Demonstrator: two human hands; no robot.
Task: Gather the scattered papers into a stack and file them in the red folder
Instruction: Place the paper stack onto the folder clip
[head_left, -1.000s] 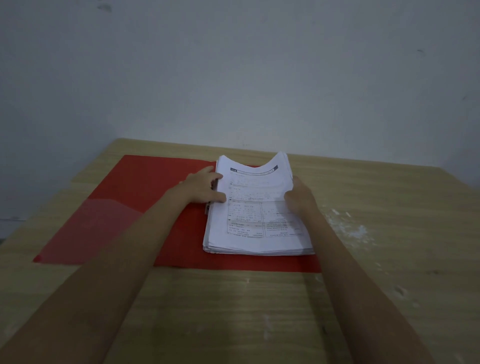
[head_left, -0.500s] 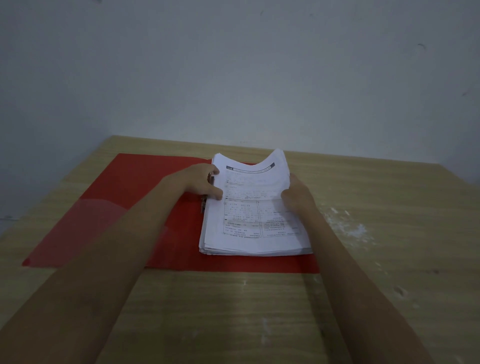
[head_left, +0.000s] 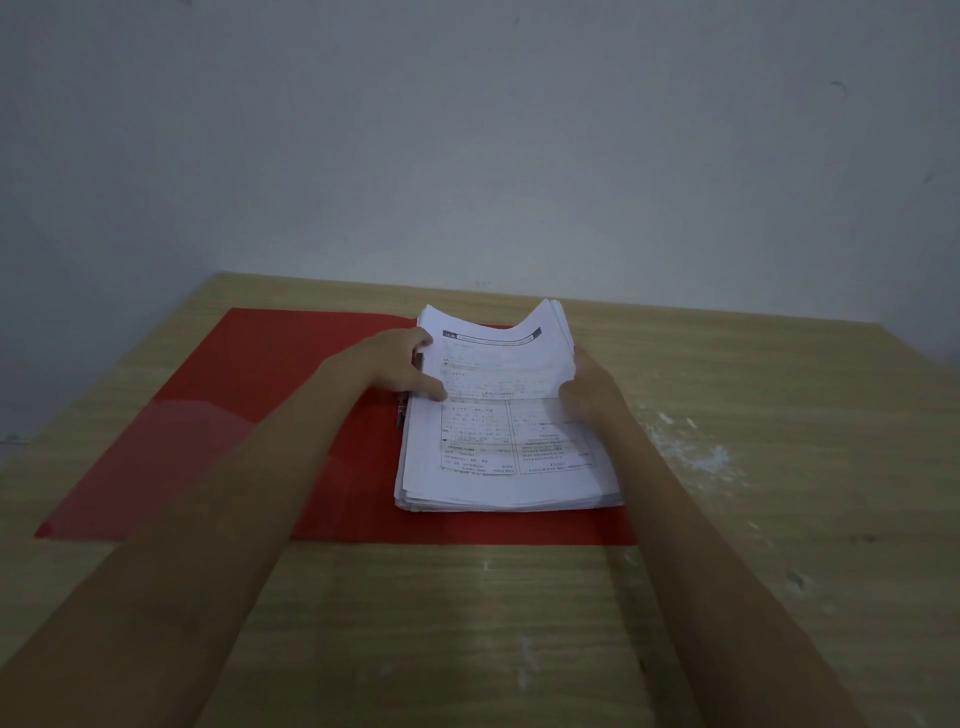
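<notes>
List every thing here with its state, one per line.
red folder: open, flat on the table.
paper stack: gathered, lying on the folder's right half, far end lifted and bowed.
left hand: holds the stack's left edge.
right hand: holds the stack's right edge.
</notes>
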